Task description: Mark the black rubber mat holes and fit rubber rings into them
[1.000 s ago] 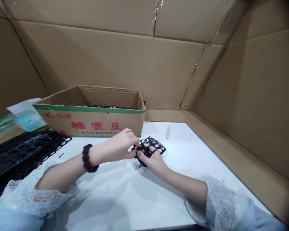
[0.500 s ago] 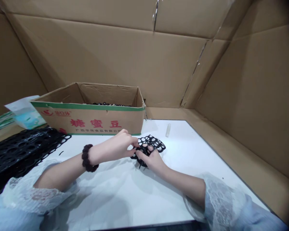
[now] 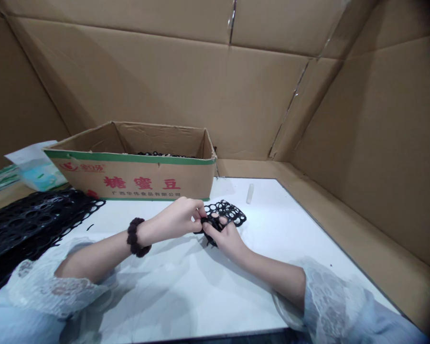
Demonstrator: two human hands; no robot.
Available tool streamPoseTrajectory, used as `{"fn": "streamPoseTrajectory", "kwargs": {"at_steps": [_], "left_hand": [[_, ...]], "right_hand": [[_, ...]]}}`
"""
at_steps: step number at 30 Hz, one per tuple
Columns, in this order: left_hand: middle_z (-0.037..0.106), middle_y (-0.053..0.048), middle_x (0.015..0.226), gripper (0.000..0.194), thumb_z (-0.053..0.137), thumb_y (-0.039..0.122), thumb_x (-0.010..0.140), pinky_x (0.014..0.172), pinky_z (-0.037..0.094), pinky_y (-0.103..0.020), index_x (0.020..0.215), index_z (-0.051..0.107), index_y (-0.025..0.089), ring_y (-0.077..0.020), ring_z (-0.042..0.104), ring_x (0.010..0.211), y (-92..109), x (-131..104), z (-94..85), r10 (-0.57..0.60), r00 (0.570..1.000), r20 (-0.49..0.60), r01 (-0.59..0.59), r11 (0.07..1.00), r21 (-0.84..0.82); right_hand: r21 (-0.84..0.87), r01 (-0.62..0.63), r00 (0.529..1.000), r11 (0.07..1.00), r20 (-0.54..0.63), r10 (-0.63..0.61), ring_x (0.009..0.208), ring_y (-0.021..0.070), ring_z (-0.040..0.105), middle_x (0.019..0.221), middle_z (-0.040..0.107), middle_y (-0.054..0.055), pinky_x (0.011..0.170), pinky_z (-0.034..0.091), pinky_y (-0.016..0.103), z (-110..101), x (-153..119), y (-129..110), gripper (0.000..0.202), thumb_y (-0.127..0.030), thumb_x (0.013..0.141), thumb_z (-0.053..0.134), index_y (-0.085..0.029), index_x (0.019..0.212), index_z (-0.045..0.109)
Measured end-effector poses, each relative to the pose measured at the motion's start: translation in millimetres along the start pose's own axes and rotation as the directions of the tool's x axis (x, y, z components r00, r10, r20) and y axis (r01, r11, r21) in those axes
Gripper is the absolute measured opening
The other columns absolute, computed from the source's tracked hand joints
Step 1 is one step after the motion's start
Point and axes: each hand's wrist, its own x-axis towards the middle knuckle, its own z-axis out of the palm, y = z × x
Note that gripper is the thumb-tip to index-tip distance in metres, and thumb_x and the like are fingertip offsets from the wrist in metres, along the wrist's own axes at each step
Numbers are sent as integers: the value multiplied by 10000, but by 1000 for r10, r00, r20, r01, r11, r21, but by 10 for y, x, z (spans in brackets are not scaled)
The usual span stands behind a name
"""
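Note:
A black sheet full of round holes (image 3: 232,212) is bunched up above the white table (image 3: 186,291). My right hand (image 3: 229,239) grips it from the near right side, thumb on top and fingers behind. My left hand (image 3: 181,217), with a dark braided band (image 3: 138,237) at the wrist, pinches at the sheet's left edge between thumb and fingertips. Both thumbs nearly meet there. Whether a small piece lies in the left pinch is too fine to make out.
Behind my hands stands an open cardboard box (image 3: 139,174) with black ringed pieces (image 3: 165,155) inside. More black perforated sheets (image 3: 32,224) are stacked at the left, near a tissue pack (image 3: 39,172). A small clear tube (image 3: 250,193) lies at the back right. Cardboard walls (image 3: 157,81) enclose the table.
My left hand has shifted slightly right, and its fingertips have closed in on the sheet's left edge. My right hand and the sheet have barely moved.

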Motion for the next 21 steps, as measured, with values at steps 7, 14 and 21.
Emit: {"fn": "streamPoseTrajectory", "kwargs": {"at_steps": [7,14,21], "left_hand": [[665,0,788,119,523,201,736,642,441,-210,842,572,179,-140,621,729,-32,30,-61,3,1000,14,-2,998,-70],[609,3,843,188,498,126,734,676,426,-238,908,526,190,-138,564,777,29,2,-125,109,993,-36,-106,991,78],[644,-26,843,151,490,179,756,695,450,-246,879,575,163,-146,587,780,1,38,-160,30,1000,5,-30,999,-39]], "right_hand": [[-19,-33,999,999,-8,32,770,158,537,722,542,-12,744,431,285,-45,21,40,149,-317,745,569,-185,750,499],[18,-72,995,997,-71,73,804,161,560,839,602,0,763,439,293,-39,29,-24,225,-303,703,615,-187,875,528],[22,-100,994,995,-44,101,813,169,568,833,618,4,789,439,311,-51,14,18,237,-377,713,620,-189,852,579]]}}
